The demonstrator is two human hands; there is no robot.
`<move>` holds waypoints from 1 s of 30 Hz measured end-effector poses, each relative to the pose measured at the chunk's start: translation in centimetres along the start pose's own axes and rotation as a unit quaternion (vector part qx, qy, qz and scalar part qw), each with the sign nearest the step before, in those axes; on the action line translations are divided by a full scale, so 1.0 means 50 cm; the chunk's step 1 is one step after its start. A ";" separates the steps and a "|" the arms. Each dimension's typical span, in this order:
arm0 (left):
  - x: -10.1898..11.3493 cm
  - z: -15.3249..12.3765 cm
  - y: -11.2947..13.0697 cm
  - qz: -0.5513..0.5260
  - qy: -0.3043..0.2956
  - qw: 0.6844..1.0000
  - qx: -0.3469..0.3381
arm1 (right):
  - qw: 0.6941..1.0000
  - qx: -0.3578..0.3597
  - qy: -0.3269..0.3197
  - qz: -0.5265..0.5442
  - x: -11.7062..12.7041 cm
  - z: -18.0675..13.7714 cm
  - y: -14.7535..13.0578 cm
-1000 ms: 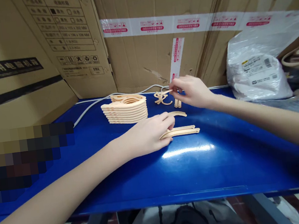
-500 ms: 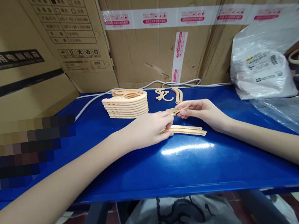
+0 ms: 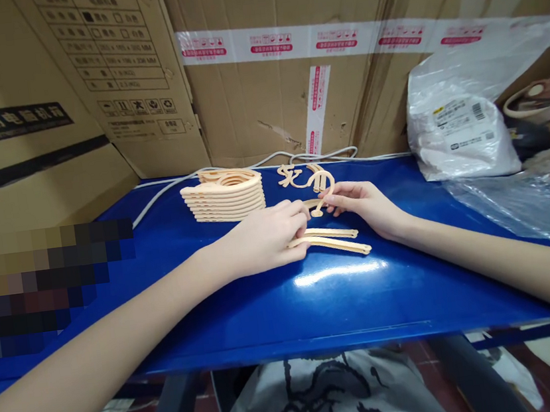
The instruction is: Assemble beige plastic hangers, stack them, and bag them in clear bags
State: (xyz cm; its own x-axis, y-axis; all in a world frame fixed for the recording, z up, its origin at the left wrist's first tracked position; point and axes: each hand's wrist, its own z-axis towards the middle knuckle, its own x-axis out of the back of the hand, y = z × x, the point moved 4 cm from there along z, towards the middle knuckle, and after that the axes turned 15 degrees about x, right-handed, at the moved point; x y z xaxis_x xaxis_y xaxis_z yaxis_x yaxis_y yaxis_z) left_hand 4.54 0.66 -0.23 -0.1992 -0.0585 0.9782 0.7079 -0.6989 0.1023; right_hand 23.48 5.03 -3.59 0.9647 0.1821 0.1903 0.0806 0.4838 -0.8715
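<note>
My right hand [image 3: 362, 202] pinches a cream plastic hanger hook [image 3: 330, 178], its curve upward and its flat round foot pointing down to the left. Opposite it, my left hand [image 3: 276, 236] is closed on a cream hanger arm [image 3: 343, 246] that sticks out to the right from under the fingers. A second hanger arm [image 3: 333, 231] lies just behind that one; whether the fingers touch it I cannot tell. Part of another cream piece [image 3: 312, 203] shows between the two hands. Left of them stands a stack of cream folding hangers [image 3: 224, 202].
Loose hooks [image 3: 290, 176] and short curved hanger pieces [image 3: 318, 177] lie at the back of the blue table [image 3: 268, 314]. A white cable [image 3: 158, 197] runs along the cardboard boxes [image 3: 262, 100]. A clear plastic bag [image 3: 461, 129] stands at the right.
The hook in my right hand has turned upright and come away from my left fingers. The front hanger arm has swung a little apart from the one behind. The camera view has shifted slightly.
</note>
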 end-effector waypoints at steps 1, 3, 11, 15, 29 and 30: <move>0.004 0.002 -0.001 -0.022 0.010 1.000 0.007 | 1.000 -0.002 0.004 0.010 0.001 0.000 0.001; 0.012 0.006 -0.005 -0.118 0.018 0.993 0.025 | 0.999 -0.006 0.012 0.029 0.002 0.000 0.003; 0.006 0.023 -0.035 -0.581 -0.022 0.805 0.118 | 0.996 -0.021 0.046 0.068 0.001 0.000 0.002; 0.004 0.026 -0.042 -0.679 -0.032 0.720 0.140 | 0.996 -0.027 0.051 0.065 0.001 0.000 0.003; -0.005 0.012 -0.048 -0.214 0.055 0.952 0.212 | 0.995 -0.028 0.053 0.080 0.000 -0.003 0.000; -0.007 0.012 -0.048 -0.173 0.056 0.959 0.218 | 0.995 -0.027 0.051 0.081 0.000 -0.003 0.000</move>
State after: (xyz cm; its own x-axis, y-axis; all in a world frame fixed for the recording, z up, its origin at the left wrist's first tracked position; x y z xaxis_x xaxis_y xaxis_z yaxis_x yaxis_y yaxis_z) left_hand 3.30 2.78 -0.72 -0.5274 0.0293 0.8491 0.7975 -0.3276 0.5067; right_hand 23.51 4.90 -3.66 0.9865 0.1636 0.0013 -0.0664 0.4080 -0.9106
